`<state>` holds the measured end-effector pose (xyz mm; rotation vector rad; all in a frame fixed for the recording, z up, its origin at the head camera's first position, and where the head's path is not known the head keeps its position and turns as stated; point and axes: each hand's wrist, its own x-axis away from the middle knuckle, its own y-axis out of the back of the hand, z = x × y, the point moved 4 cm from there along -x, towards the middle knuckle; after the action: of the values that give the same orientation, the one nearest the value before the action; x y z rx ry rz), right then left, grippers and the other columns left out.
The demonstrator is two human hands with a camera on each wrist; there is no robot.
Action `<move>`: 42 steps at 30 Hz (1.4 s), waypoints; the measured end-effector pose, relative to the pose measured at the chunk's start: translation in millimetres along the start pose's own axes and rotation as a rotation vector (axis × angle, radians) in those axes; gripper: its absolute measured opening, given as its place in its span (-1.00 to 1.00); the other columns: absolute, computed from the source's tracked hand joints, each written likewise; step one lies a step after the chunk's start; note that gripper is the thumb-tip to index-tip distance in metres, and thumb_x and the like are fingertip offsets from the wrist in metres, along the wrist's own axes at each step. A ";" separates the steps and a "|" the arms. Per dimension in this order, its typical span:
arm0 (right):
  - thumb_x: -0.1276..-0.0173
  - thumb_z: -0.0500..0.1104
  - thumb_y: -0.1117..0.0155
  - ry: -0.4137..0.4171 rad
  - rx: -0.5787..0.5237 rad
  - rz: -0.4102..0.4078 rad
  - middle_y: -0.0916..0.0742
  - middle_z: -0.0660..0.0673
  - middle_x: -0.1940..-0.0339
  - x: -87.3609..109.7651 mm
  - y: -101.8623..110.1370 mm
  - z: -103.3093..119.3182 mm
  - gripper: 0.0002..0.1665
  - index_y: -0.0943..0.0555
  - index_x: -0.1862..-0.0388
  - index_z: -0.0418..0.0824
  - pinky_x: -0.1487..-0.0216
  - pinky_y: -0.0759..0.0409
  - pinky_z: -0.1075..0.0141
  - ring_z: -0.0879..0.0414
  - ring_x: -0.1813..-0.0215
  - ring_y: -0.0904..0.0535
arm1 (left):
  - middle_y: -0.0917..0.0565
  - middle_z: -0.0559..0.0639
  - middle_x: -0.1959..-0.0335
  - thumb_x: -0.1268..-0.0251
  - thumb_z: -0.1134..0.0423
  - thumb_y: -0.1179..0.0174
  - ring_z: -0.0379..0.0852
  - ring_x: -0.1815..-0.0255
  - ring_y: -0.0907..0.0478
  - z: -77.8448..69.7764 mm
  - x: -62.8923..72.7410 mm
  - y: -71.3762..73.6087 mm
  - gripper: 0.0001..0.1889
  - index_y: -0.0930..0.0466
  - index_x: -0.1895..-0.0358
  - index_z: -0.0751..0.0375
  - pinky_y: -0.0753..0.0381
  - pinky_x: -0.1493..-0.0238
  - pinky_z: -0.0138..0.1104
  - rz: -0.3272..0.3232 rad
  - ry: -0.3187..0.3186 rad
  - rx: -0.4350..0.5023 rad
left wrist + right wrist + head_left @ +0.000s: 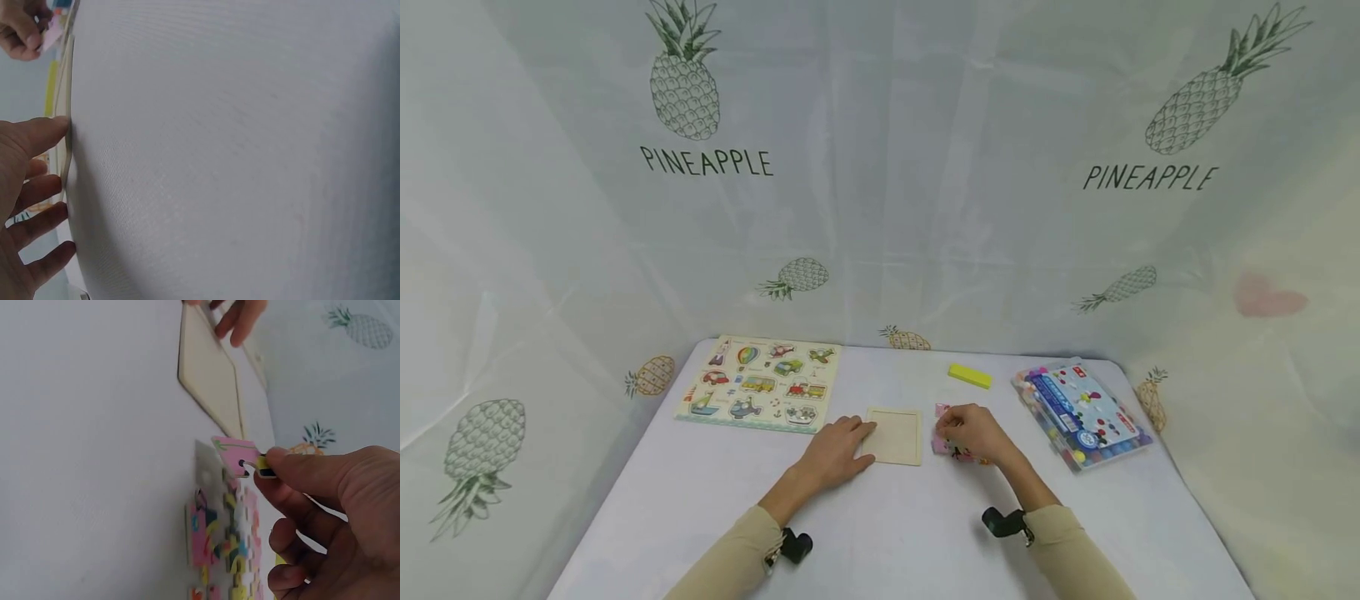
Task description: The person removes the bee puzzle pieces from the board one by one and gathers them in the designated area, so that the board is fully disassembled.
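My right hand pinches a pink jigsaw puzzle piece between thumb and forefinger, just off the table. Below it, in the right wrist view, lie several more colourful puzzle pieces, partly hidden by the hand in the head view. To their left is a square, pale wooden puzzle tray with a raised rim and a bare inside. My left hand rests at the tray's left edge, fingers spread and thumb touching the rim.
A wooden puzzle board with vehicle pictures lies at the back left. A yellow block sits behind the right hand. At the right is a clear plastic case of colourful items. A pineapple-print curtain surrounds the white table.
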<state>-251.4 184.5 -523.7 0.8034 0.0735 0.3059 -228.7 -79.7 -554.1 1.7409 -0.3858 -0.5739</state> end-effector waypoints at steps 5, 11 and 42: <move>-0.36 -0.22 -0.37 -0.001 0.010 0.062 -0.71 0.05 0.41 4.6 -3.5 -11.9 -0.95 -0.76 0.29 -0.13 0.36 -0.51 0.28 0.16 0.36 -0.52 | -0.62 -0.05 0.04 -0.29 -0.09 -0.33 -0.08 0.02 -0.57 0.5 0.9 0.6 -0.41 -0.55 -0.32 0.10 -0.59 0.13 -0.20 0.003 0.002 -0.007; -0.34 -0.19 -0.41 -0.013 -0.002 0.035 -0.71 0.04 0.42 4.1 -8.9 -14.6 -0.93 -0.74 0.31 -0.18 0.35 -0.52 0.27 0.17 0.37 -0.54 | -0.62 -0.04 0.04 -0.30 -0.09 -0.32 -0.07 0.02 -0.57 -0.5 1.6 -0.5 -0.41 -0.55 -0.32 0.12 -0.59 0.14 -0.20 0.006 0.000 0.001; -0.48 -0.10 -0.27 -0.063 0.057 -0.146 -0.74 0.00 0.29 2.8 11.1 -12.1 -0.82 -0.75 0.12 -0.13 0.31 -0.51 0.27 0.14 0.34 -0.51 | -0.59 -0.06 0.10 -0.28 -0.07 -0.35 -0.14 0.17 -0.49 2.8 4.0 5.2 -0.42 -0.57 -0.31 0.12 -0.52 0.26 -0.28 0.013 -0.010 0.003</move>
<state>-253.6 201.0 -524.0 0.8589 0.0819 0.1408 -226.7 -85.4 -550.2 1.7376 -0.4046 -0.5729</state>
